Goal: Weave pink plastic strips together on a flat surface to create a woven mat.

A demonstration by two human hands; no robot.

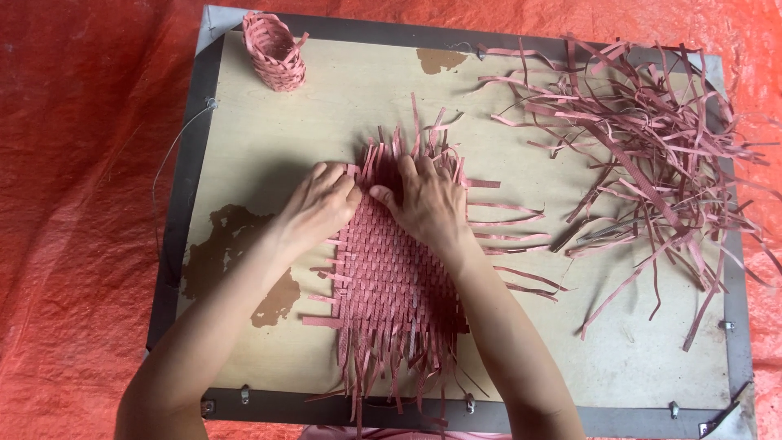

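While the left hand [322, 204] and right hand [428, 200] lay flat, fingers spread, gripping nothing, the mat [391, 277] at the board's [269, 138] middle was pressed mid-weave, strips [652, 147] heaped at its right edge.

Counting now: two hands are showing, the left hand [319, 204] and the right hand [428, 204], both lying on one woven mat [391, 277] of pink strips. That is the only mat showing. One small woven basket [277, 50] is standing at the far left corner, and just the one. One loose heap of strips [652, 155] is sprawling on the right; its strips are tangling too thickly to count. One board surface [326, 122] with a dark frame is carrying all of it, and one orange tarp [81, 204] is spreading beneath.
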